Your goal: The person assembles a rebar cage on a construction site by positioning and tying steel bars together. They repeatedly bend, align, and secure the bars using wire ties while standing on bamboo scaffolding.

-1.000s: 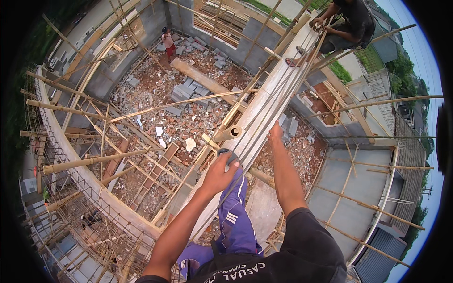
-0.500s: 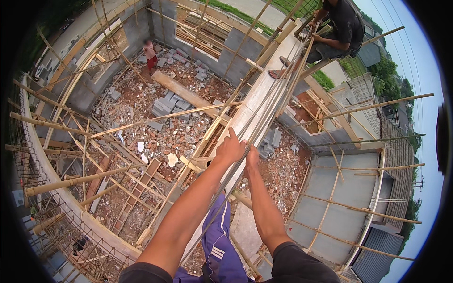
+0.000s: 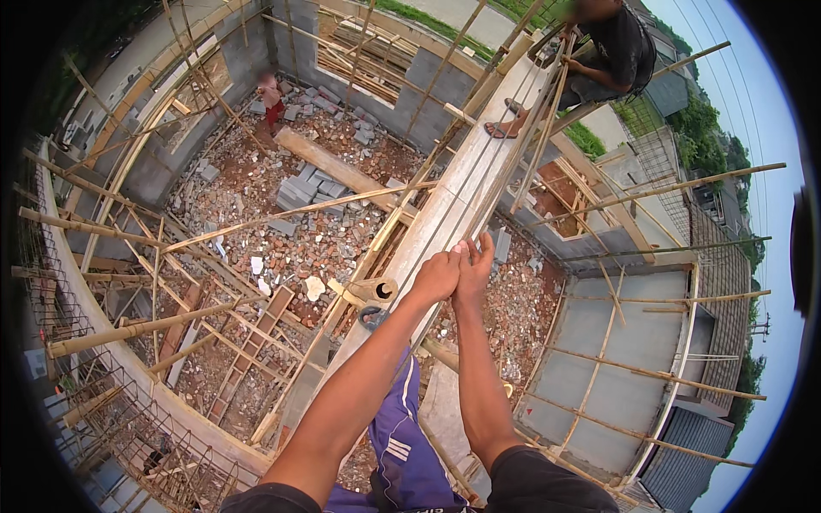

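Long thin steel rods (image 3: 463, 202) run lengthwise over a pale narrow beam (image 3: 436, 224) in front of me. My left hand (image 3: 438, 277) is closed over the rods, with its fingertips against my other hand. Beside it my right hand (image 3: 472, 272) has its thumb and fingers apart, next to the rods along the beam's right side. The palms hide part of the rods. At the far end a co-worker (image 3: 603, 51) in dark clothes sits by the beam, one hand near the rods and sticks there, sandalled feet on the beam.
A hollow bamboo post end (image 3: 382, 291) stands left of my hands, by a dark sandal (image 3: 372, 317). Far below lies rubble (image 3: 248, 231) with grey blocks (image 3: 299, 190). Another person (image 3: 272, 96) stands there. Bamboo poles (image 3: 154, 325) cross at left, rebar cages (image 3: 141, 445) lower left.
My hands have shifted slightly right and come together. My left index finger no longer points out, and my right hand's fingers have spread. The rods now lie lower, along the beam.
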`<state>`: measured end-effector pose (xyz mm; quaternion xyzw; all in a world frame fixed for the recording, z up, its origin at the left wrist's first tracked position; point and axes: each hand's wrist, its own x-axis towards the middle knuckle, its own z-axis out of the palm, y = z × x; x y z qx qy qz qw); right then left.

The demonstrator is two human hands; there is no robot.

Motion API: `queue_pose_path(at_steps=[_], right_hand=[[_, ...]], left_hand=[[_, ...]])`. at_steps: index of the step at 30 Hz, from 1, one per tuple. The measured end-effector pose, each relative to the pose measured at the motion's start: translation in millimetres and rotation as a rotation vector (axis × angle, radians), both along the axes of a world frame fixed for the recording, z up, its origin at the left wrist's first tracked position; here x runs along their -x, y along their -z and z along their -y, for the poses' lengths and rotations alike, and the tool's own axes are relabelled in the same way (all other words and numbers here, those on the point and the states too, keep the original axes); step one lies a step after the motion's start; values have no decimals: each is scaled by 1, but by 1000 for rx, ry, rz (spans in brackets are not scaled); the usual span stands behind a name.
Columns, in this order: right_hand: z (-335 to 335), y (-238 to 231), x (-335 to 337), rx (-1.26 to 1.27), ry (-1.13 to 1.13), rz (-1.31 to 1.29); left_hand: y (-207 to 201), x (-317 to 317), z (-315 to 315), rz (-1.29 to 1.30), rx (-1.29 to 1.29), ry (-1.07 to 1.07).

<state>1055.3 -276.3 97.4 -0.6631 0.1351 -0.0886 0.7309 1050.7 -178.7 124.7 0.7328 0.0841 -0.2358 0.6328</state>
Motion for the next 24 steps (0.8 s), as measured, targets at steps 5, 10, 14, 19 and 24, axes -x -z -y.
queue_pose_path(at_steps=[5, 10, 14, 19, 24], right_hand=[[31, -8, -13, -666, -151, -205], [13, -20, -62, -1079, -181, -155], [32, -13, -84, -1299, -373, -148], [20, -24, -33, -1255, -294, -225], [0, -38, 60, -1174, -264, -308]], left_hand=[[-28, -5, -28, -291, 406, 111], [-53, -7, -45, -326, 431, 163], [-34, 4, -23, -276, 403, 128], [-45, 49, -7, -215, 134, 48], [-51, 151, -19, 25, -117, 21]])
